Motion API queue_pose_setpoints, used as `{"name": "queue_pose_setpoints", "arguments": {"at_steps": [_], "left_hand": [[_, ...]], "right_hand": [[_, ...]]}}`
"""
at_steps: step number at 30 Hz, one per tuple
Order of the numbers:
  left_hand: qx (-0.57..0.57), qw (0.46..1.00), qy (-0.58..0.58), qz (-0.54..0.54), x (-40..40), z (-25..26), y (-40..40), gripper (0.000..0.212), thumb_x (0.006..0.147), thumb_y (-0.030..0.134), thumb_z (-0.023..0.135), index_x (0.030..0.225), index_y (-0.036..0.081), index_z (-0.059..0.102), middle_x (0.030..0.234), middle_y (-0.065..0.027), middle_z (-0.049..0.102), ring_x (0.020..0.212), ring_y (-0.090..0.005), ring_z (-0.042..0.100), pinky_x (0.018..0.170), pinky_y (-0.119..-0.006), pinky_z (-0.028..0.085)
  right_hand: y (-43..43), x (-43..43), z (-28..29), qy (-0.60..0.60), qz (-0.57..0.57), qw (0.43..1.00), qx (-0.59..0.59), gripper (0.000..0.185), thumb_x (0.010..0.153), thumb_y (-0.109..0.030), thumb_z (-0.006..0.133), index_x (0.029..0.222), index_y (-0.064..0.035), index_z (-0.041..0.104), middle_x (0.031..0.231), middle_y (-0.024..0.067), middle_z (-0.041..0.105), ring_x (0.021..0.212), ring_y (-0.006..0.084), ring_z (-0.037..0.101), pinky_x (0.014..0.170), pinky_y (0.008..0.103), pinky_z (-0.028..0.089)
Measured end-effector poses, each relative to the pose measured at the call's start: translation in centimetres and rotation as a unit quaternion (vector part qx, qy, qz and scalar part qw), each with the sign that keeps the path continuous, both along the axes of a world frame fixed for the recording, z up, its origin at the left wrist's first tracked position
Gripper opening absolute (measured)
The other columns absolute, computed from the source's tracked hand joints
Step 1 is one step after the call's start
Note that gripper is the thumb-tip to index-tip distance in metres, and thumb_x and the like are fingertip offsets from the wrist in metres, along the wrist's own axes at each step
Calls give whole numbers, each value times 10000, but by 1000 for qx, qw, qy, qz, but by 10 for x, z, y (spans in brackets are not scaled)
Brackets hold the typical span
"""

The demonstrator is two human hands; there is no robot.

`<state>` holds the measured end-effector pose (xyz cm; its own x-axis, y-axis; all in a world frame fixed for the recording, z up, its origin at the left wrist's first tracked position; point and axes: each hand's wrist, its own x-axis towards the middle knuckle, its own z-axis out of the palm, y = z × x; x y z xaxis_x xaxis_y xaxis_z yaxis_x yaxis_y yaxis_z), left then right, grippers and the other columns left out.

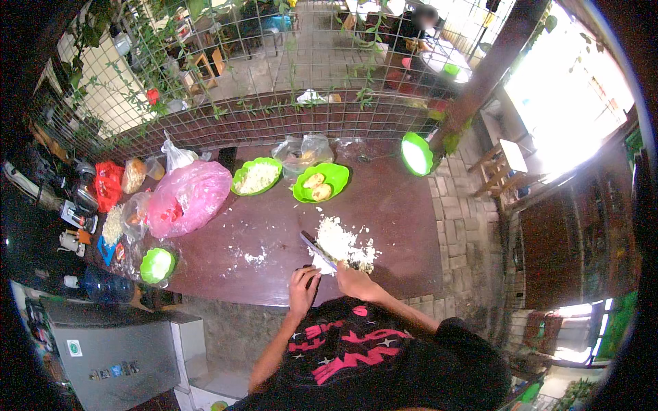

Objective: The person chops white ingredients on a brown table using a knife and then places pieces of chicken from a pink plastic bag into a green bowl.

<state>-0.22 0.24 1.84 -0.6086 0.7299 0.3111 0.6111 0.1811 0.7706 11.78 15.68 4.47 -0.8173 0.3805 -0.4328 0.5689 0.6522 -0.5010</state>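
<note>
My right hand [354, 281] is closed on the handle of a knife [318, 247], its blade slanting up and left. Under and beside the blade lies a pale white piece of food [324, 265], with the fingertips of my left hand [304, 285] at its left side. A heap of chopped white food [342, 239] spreads just beyond the knife on the brown table [216, 267]. Farther back, a green bowl [336, 178] holds a few pale, peeled-looking pieces. Another green bowl [257, 176] to its left is filled with chopped whitish bits.
A pink plastic bag [193, 198] bulges on the left, near a small green bowl [157, 265] and a red bag [108, 186]. A green bowl [417, 154] stands at the table's far right corner. Wire mesh [288, 115] borders the back; beyond it sits a person.
</note>
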Motion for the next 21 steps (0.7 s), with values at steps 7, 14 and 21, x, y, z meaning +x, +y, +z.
{"name": "queue_pose_setpoints", "arguments": {"at_steps": [7, 14, 21], "left_hand": [[7, 999, -28, 14, 1, -8, 0, 162, 878, 86, 711, 1036, 55, 725, 1078, -110, 675, 1004, -311, 617, 886, -407, 494], [12, 1000, -18, 2, 0, -7, 3, 167, 883, 93, 707, 1045, 57, 724, 1076, -110, 674, 1009, -310, 613, 893, -406, 488], [4, 1000, -11, 7, -1, -2, 0, 155, 878, 96, 717, 1027, 56, 728, 1047, -108, 681, 1003, -299, 641, 895, -382, 499]], "right_hand": [[1, -1, 3, 3, -13, 1000, -8, 378, 969, -171, 414, 1225, 107, 412, 825, 301, 678, 777, 485, 680, 676, 594, 525], [3, 2, -19, 6, 0, 1000, 20, 527, 920, -150, 478, 1343, 141, 356, 836, 297, 683, 771, 477, 686, 679, 578, 533], [-5, -4, -3, 16, -22, 999, 45, 276, 940, -127, 427, 1130, 65, 484, 856, 290, 691, 775, 446, 709, 658, 575, 558]]}}
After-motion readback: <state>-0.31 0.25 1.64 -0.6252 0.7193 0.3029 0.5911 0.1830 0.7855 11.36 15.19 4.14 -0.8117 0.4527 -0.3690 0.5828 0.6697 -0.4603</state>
